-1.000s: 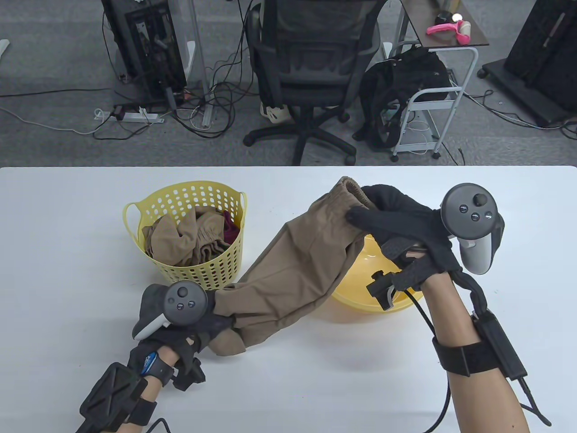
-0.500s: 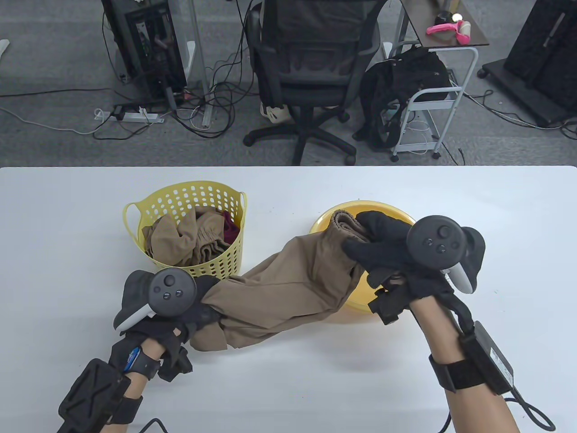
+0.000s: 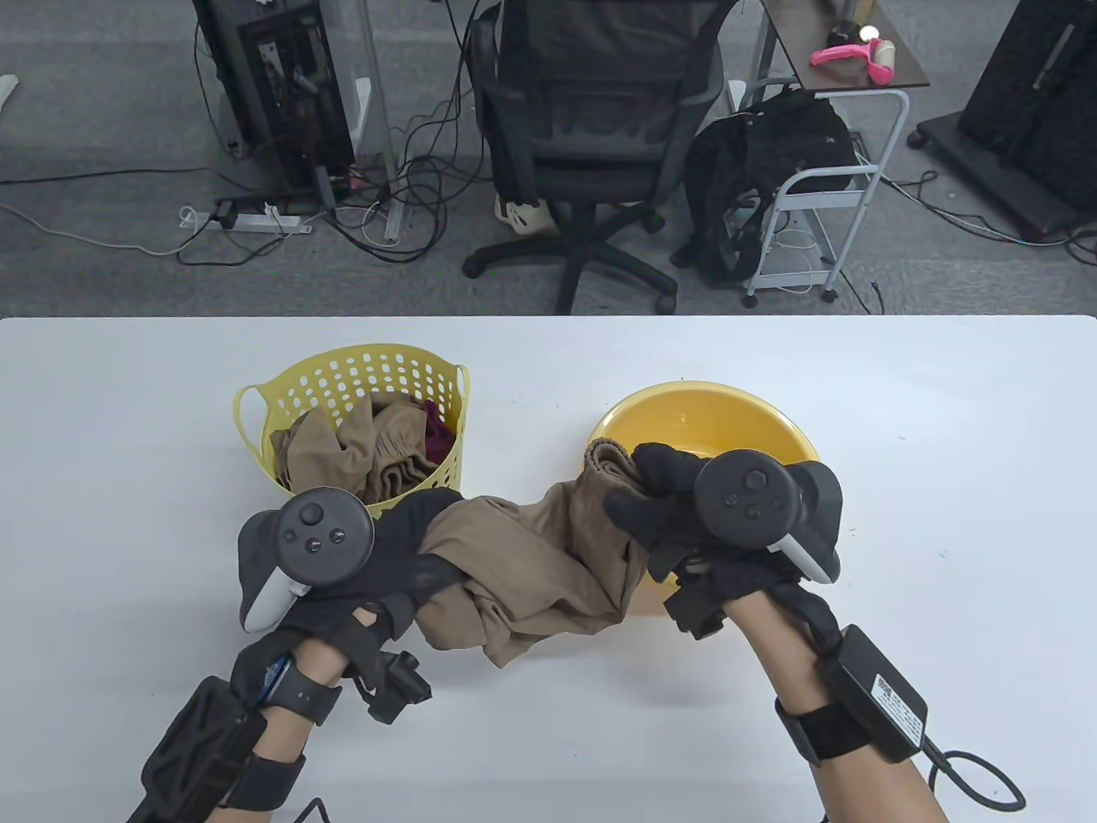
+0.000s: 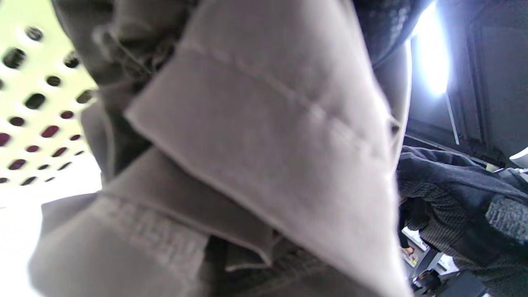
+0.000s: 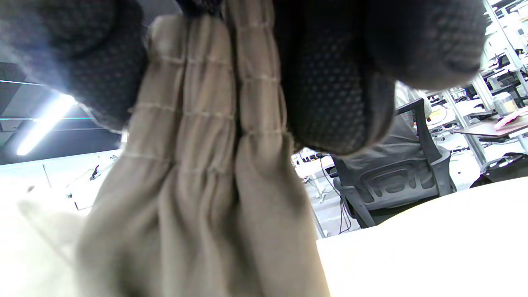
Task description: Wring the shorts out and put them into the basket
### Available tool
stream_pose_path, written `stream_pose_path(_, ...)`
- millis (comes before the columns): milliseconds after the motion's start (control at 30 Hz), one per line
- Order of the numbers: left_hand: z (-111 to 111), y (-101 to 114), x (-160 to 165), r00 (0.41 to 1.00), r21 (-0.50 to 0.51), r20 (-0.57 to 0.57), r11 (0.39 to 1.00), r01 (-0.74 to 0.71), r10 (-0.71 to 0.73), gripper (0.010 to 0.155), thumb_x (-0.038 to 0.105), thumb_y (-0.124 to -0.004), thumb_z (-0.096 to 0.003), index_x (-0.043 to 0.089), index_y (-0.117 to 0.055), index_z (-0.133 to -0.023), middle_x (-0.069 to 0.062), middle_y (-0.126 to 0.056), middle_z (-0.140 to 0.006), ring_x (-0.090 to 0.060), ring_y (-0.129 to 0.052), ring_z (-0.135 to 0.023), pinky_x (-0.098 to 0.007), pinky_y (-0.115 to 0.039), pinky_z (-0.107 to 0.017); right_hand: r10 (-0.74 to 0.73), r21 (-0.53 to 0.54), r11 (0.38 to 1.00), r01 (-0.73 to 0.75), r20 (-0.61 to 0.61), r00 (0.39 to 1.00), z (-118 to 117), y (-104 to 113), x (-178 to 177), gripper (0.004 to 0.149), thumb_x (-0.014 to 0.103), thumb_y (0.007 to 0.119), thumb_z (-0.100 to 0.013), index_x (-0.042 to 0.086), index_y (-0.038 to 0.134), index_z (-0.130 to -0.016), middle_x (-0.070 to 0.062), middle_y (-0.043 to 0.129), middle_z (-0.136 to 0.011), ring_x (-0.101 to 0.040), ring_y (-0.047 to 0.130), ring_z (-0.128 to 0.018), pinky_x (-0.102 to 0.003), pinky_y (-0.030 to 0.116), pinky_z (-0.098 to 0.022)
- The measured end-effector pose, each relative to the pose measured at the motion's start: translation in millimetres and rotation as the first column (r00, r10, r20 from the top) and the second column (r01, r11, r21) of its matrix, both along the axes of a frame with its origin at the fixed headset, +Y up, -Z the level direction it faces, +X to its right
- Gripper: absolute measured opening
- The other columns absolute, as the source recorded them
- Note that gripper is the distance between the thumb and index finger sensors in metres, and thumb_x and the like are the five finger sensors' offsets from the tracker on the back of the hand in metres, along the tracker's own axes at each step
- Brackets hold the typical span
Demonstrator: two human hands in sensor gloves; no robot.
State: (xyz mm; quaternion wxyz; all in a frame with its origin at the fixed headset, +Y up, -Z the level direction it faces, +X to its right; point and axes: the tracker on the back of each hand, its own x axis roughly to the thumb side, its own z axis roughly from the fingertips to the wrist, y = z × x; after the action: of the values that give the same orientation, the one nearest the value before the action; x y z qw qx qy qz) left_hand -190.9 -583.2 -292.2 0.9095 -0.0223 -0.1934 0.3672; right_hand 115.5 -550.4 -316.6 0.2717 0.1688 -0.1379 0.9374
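Both grips tight on shorts (image 3: pixel 531 566)

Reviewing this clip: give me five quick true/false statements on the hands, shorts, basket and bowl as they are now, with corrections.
1. Both hands grip the tan shorts. True: the left hand holds one end, the right hand the elastic waistband end.
2. The yellow basket is empty. False: it already holds tan and dark red cloth.
3. The yellow bowl sits to the right of the basket. True.
4. The shorts lie inside the basket. False: they hang between the hands, in front of basket and bowl.
5. The right hand rests flat on the table. False: its fingers are curled round the waistband.
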Motion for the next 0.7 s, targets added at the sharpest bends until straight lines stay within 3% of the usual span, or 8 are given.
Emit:
stream_pose_path(467, 0.9, -17.2, 30.4, 0.992, 0.018, 0.008, 0.992, -0.126, 0.126, 0.065, 0.032, -0.084, -0.0556, 0.009, -0.053, -0.107, -0.033, -0.065, -0.109, -0.060, -0.077, -0.093, -0.071, -0.064, -0.059, -0.108, -0.073, 0.992, 0.103, -0.063, 0.992, 5.8, -7.2, -24.9, 0.064, 0.053, 0.093, -0.046, -0.002, 0.087, -0.078, -0.020, 0.101, -0.058, -0.032, 0.108, -0.036, -0.032, 0.094, -0.023)
stream_pose_path(700, 1.8, -24.1, 38.1, 0.966, -0.036, 0.141, 0.976, -0.214, 0.217, 0.077, 0.033, -0.080, -0.0576, 0.006, -0.035, -0.113, -0.039, -0.045, -0.116, -0.067, -0.060, -0.101, -0.073, -0.055, -0.063, -0.138, -0.087, 0.987, 0.132, -0.066, 0.988, 7.0, -9.2, -35.4, 0.063, 0.051, 0.093, -0.045, -0.003, 0.087, -0.077, -0.022, 0.102, -0.057, -0.032, 0.109, -0.034, -0.031, 0.096, -0.022)
